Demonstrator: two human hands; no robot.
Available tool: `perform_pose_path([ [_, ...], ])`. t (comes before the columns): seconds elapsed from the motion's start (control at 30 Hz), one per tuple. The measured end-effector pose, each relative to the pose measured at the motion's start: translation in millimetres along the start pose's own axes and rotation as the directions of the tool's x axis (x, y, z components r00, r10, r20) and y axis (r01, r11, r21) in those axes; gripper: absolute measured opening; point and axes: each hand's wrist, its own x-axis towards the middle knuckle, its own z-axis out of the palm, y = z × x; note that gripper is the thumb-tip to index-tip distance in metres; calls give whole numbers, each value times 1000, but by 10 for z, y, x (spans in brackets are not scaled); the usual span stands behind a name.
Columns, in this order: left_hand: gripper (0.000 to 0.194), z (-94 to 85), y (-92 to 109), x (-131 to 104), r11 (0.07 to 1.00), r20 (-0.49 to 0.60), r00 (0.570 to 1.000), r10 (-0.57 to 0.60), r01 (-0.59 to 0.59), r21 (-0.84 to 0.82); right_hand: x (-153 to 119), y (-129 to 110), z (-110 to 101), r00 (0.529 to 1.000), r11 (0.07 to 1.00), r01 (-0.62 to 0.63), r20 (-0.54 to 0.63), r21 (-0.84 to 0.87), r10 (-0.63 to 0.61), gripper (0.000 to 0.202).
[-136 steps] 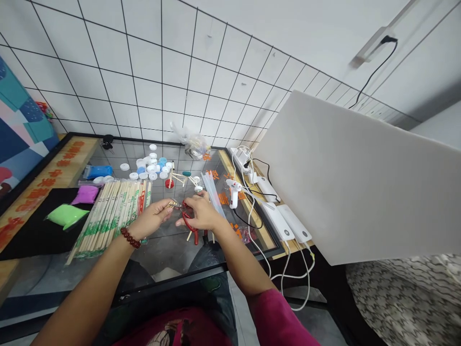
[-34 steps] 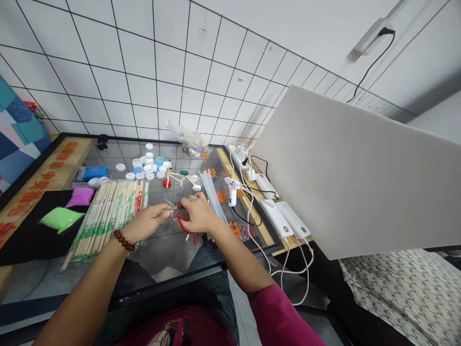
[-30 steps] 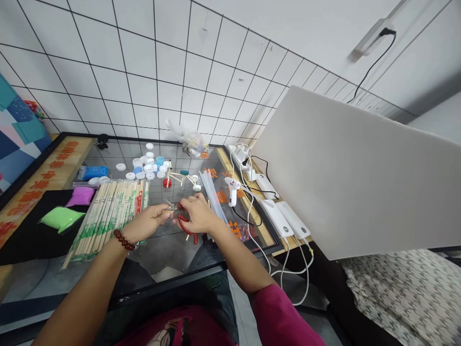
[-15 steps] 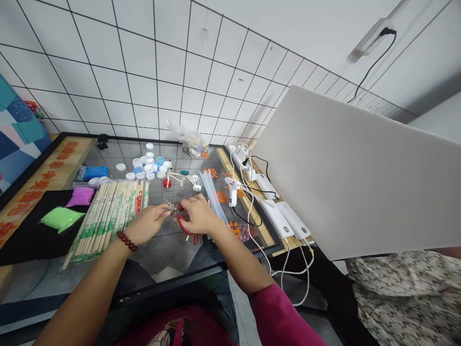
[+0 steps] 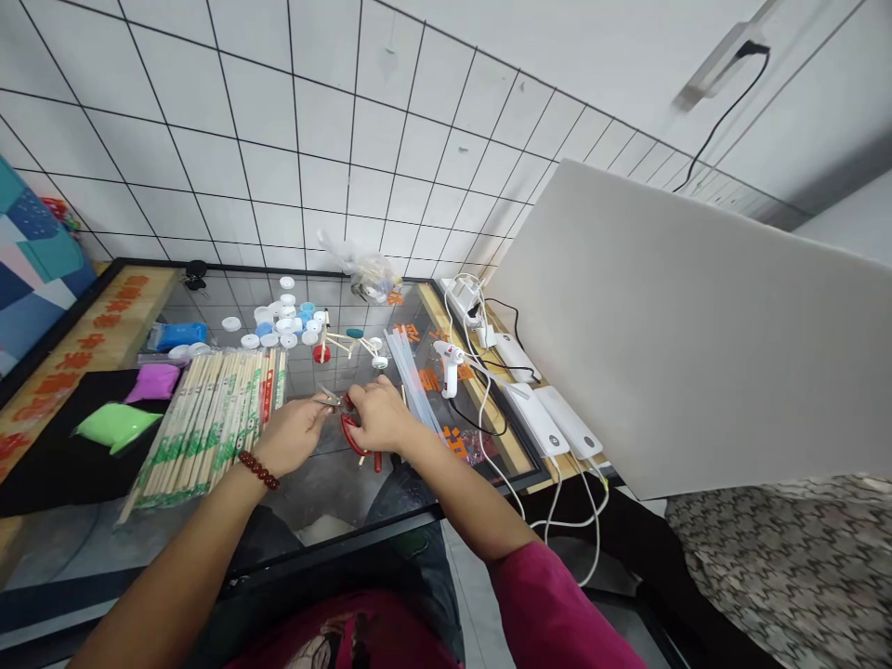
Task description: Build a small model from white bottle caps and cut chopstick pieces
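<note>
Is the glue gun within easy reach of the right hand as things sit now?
Probably yes, once freed: the right hand is shut on the red scissors. The glue gun lies just to its right, with only clear glue sticks between.

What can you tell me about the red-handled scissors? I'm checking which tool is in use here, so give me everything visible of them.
The red-handled scissors are small, with looped red handles that look like plastic and short grey metal blades pointing left and away from the person. The right hand grips the handles, covering part of them. The blades sit at the fingertips of the left hand, which pinches a thin wooden stick there. They are held just above the glass tabletop, near its front edge. Whether the blades are parted is too small to tell.
</note>
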Motion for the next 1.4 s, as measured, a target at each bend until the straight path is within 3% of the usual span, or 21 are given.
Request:
perform_pose_path([
  [0.23,35,5,20,9,1000,3,1000,-19,19,21,21,-30,12,998,999,-51,44,-12,52,31],
  [0.47,34,-6,101,-41,980,7,1000,-28,26,198,-9,-66,11,997,999,-36,-71,-4,35,34],
  [0.67,34,9,95,-33,978,6,999,-40,38,205,20,-43,26,999,999,-52,8,-9,52,32],
  [1.0,26,1,24,10,991,-43,993,-107,110,71,37,-67,54,986,988,-156,57,-17,157,30],
  [1.1,24,2,19,21,983,-87,991,-102,87,-164,41,-36,74,980,980,-198,-4,22,198,29],
  [1.17,28,12,27,27,888,-74,992,-102,57,-457,40,3,72,959,960,-269,-72,72,274,28],
  [1.23,36,15,44,27,693,-8,994,-107,69,-717,38,46,62,935,941,-313,-133,127,329,26],
  [1.3,42,5,65,21,511,69,992,-108,115,-852,39,80,58,929,938,-298,-173,177,328,24],
  [1.4,40,-31,90,12,361,130,982,-139,173,-917,56,107,88,932,929,-253,-191,268,309,23],
])
